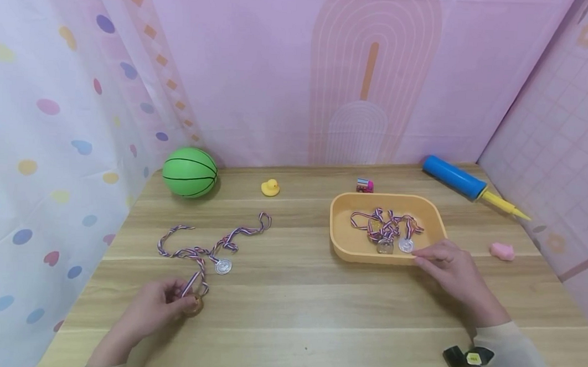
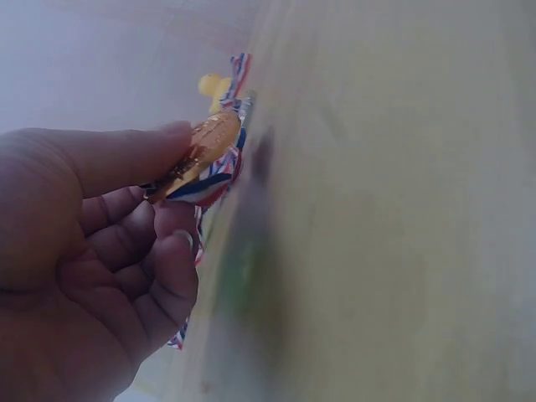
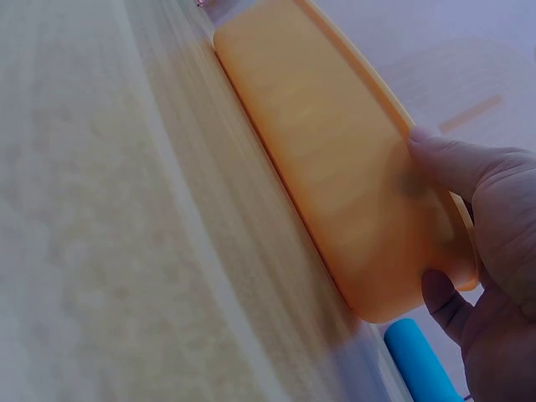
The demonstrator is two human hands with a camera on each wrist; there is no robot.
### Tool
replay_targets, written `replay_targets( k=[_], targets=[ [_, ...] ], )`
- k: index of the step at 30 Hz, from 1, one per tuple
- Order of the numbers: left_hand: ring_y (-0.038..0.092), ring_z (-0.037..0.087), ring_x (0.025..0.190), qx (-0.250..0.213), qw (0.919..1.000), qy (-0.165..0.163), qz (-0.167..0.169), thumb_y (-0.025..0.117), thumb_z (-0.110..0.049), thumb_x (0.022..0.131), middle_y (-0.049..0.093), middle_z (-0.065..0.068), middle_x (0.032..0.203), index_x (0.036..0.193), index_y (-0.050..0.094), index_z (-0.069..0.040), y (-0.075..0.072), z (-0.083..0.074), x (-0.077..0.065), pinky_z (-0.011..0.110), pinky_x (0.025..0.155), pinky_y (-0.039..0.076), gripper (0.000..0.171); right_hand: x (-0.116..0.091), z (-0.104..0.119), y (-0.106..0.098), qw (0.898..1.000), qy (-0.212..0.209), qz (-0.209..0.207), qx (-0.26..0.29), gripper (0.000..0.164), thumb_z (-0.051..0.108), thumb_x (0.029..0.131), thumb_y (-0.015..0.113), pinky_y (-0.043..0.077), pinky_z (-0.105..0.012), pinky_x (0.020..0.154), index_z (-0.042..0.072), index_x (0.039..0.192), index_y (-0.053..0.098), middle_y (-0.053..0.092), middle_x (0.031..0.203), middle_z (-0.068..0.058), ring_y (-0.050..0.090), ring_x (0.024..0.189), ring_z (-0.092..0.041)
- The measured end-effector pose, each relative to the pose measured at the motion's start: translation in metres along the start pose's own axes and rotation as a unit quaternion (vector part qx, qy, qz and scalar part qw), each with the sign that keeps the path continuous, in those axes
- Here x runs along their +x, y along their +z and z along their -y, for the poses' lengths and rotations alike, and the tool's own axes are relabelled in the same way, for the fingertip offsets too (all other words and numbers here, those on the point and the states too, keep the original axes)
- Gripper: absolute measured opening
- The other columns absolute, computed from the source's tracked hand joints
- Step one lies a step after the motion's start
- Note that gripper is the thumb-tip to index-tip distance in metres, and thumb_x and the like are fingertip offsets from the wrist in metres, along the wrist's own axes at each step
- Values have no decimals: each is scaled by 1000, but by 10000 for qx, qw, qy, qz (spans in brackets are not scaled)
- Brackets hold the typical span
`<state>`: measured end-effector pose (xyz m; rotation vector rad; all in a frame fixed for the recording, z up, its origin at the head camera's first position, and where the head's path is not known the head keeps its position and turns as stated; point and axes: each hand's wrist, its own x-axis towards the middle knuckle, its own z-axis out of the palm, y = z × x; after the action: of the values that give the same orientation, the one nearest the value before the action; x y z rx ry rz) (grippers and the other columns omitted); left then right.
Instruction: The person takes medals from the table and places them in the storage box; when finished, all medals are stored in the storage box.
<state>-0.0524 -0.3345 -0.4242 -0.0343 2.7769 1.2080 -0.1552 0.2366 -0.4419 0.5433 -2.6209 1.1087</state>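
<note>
At the front left of the table, my left hand pinches a gold-coloured medal between thumb and fingers. Its striped ribbon trails onto the table. Just beyond lies a silver medal, its ribbon tangled with the other one. My right hand holds the front right corner of an orange plastic tray, thumb on the rim and a finger against the side. Inside the tray rest a silver medal, a darker medal and a partly covered gold one, amid bunched ribbons.
A green ball and a yellow rubber duck sit at the back left. Behind the tray stands a small toy truck. A blue and yellow pump lies back right, near a pink toy. Curtains border the table.
</note>
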Motion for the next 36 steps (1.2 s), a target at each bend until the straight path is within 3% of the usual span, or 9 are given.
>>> replay_targets(
  k=[6,13,22,36],
  targets=[
    [60,14,69,-513,9986,-60,-127,75,-20,82,68,4,82,92,64,-5,-7,-6,-2,27,58,50,21,0,-2,1,10000,-28,7,1,11,15,84,75,43,-18,72,17,94,77,64,83,11,54,80,-6],
    [58,13,67,-445,9972,305,-525,74,-18,84,67,4,81,93,64,-3,-17,-20,1,26,56,48,20,0,-1,1,9998,-151,-84,29,11,13,83,76,43,-17,71,15,94,77,64,82,10,54,79,-5],
    [58,12,67,-280,9956,608,-659,72,-18,86,66,5,83,93,63,-3,-32,-55,6,26,56,48,18,0,-1,0,9999,-7,73,-112,12,18,86,74,45,-19,72,16,97,77,63,85,11,54,81,-6],
    [58,9,63,70,9836,1594,-843,74,-9,84,68,1,83,91,66,-6,-51,-121,19,22,51,46,12,0,-4,1,9999,-6,32,-96,11,19,85,74,45,-21,71,18,96,77,63,84,12,54,80,-6]
  ],
)
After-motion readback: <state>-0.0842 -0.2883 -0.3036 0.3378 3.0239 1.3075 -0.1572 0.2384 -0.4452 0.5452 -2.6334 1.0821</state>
